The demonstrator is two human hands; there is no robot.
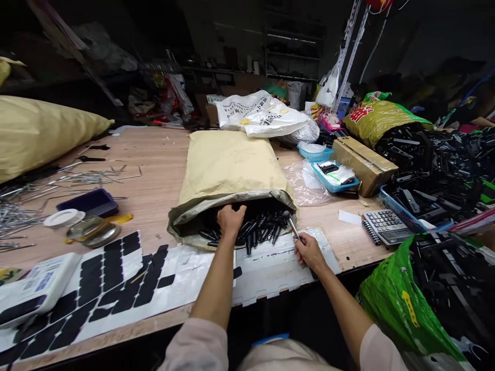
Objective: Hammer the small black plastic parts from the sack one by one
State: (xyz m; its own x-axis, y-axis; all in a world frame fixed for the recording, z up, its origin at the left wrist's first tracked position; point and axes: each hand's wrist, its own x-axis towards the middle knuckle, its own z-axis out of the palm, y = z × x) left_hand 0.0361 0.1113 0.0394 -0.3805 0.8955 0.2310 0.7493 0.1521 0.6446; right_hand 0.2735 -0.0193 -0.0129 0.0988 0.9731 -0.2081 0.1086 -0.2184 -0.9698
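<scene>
In the head view, a brown paper sack (pixel 235 162) lies on the counter (pixel 158 154) at the centre of the frame, its mouth gaping toward the bottom edge; black parts (pixel 257 229), long and narrow, spill in a heap from that mouth; of the two hands, the left hand (pixel 231 220) reaches into the opening, left of the heap, its fingertips partly hidden, so I cannot tell whether it grips anything; the right hand (pixel 309 251), right of centre, is closed around a metal rod (pixel 294 226) whose dark, rounded end points up and left to the heap's right edge; beneath it lies a whitish sheet (pixel 266 278); in the lower left are white sheets bearing black stickers (pixel 112 263), with a clear jar (pixel 93 232) above them; a calculator (pixel 386 226) sits at right, near a cardboard box (pixel 363 165); a green bag (pixel 398 299) of black parts fills the lower right.
</scene>
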